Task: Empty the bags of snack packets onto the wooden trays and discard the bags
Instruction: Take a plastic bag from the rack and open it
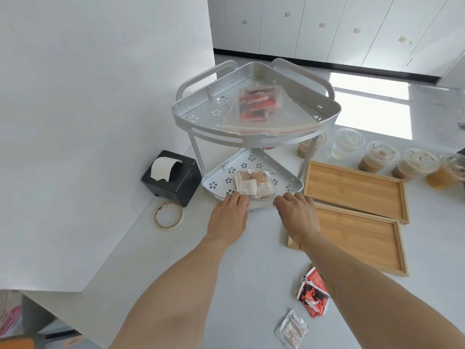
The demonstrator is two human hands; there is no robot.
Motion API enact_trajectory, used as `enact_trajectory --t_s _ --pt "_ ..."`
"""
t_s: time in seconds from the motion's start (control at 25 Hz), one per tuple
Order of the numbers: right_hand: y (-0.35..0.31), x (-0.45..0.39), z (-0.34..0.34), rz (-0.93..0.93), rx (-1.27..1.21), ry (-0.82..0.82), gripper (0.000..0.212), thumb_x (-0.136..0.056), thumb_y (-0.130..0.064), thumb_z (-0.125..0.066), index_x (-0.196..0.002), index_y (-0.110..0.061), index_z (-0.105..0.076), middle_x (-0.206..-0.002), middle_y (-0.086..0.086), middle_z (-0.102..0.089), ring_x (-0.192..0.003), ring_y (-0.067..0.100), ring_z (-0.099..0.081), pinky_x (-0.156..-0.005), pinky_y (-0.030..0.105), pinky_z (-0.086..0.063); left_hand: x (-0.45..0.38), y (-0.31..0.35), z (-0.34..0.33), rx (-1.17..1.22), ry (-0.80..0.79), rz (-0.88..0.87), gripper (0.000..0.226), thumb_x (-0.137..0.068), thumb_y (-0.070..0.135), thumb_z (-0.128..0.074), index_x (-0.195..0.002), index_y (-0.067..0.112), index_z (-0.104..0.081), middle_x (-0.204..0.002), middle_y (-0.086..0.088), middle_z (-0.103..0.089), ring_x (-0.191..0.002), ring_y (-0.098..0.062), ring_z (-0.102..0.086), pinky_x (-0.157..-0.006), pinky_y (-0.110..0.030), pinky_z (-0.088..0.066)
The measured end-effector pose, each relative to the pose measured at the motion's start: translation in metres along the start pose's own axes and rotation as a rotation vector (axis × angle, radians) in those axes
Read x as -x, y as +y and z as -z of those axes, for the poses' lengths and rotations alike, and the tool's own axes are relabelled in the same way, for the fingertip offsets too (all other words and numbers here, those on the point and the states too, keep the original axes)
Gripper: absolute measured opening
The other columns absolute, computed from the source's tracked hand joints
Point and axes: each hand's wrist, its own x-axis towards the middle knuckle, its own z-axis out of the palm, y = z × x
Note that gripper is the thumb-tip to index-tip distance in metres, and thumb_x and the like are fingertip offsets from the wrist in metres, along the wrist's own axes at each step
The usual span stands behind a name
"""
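A silver two-tier corner rack (324,114) stands on the white table. On its lower shelf lies a clear bag of beige snack packets (254,185). My left hand (229,210) and my right hand (297,212) both reach to the shelf's front rim, their fingers curled on the bag's near edge. The upper shelf holds a second clear bag with red packets (256,104). Two wooden trays lie to the right, the far tray (352,187) and the near tray (357,240), both bare. Loose red packets (313,295) and a white packet (292,328) lie near my right forearm.
A black tissue box (173,177) and a roll of tape (168,215) sit left of the rack, against the white wall. Several lidded drink cups (377,159) line the table's far edge behind the trays.
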Motion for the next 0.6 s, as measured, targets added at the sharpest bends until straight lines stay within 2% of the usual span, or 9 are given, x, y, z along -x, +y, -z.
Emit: enact_trajectory --t_s 0.24,0.36,0.44,0.52,0.6 --pt "-0.002 -0.001 0.037 -0.048 -0.197 0.112 0.018 -0.096 -0.021 -0.053 -0.098 -0.023 -0.070 -0.096 -0.002 -0.070 -0.101 0.025 -0.057 -0.079 0.036 -0.043 -0.002 0.004 0.025 0.016 0.071 0.068 0.019 -0.089 0.003 -0.052 -0.105 0.013 -0.049 -0.106 -0.004 -0.053 -0.090 -0.024 -0.052 -0.057 -0.031 -0.038" --pt "-0.007 0.000 0.060 -0.085 -0.334 0.145 0.015 -0.094 -0.022 -0.058 -0.094 -0.023 -0.073 -0.092 -0.001 -0.071 -0.098 0.026 -0.057 -0.071 0.033 -0.038 -0.001 0.007 0.040 0.099 0.129 0.150 0.014 -0.093 0.006 -0.050 -0.104 0.015 -0.048 -0.107 -0.002 -0.051 -0.087 -0.020 -0.048 -0.050 -0.030 -0.034" --pt "-0.010 0.001 0.074 -0.094 -0.413 0.163 0.014 -0.092 -0.025 -0.061 -0.094 -0.025 -0.075 -0.093 -0.002 -0.071 -0.098 0.025 -0.057 -0.070 0.033 -0.041 0.000 0.010 0.051 0.198 0.174 0.210 0.008 -0.097 0.010 -0.045 -0.102 0.016 -0.048 -0.104 -0.001 -0.053 -0.081 -0.018 -0.044 -0.049 -0.028 -0.029" --pt "-0.015 0.002 0.088 -0.121 -0.526 0.183 0.013 -0.090 -0.027 -0.064 -0.095 -0.026 -0.076 -0.094 -0.001 -0.072 -0.097 0.024 -0.059 -0.074 0.037 -0.050 -0.001 0.011 0.063 0.321 0.220 0.279 0.007 -0.099 0.014 -0.042 -0.099 0.017 -0.049 -0.102 0.000 -0.055 -0.080 -0.018 -0.047 -0.050 -0.030 -0.033" --pt "-0.019 0.006 0.098 -0.135 -0.648 0.209 0.012 -0.089 -0.028 -0.066 -0.094 -0.026 -0.076 -0.093 0.002 -0.070 -0.094 0.024 -0.060 -0.078 0.042 -0.052 0.001 0.011 0.073 0.453 0.261 0.326 0.008 -0.098 0.014 -0.044 -0.096 0.018 -0.050 -0.100 0.003 -0.058 -0.085 -0.020 -0.054 -0.059 -0.036 -0.045"
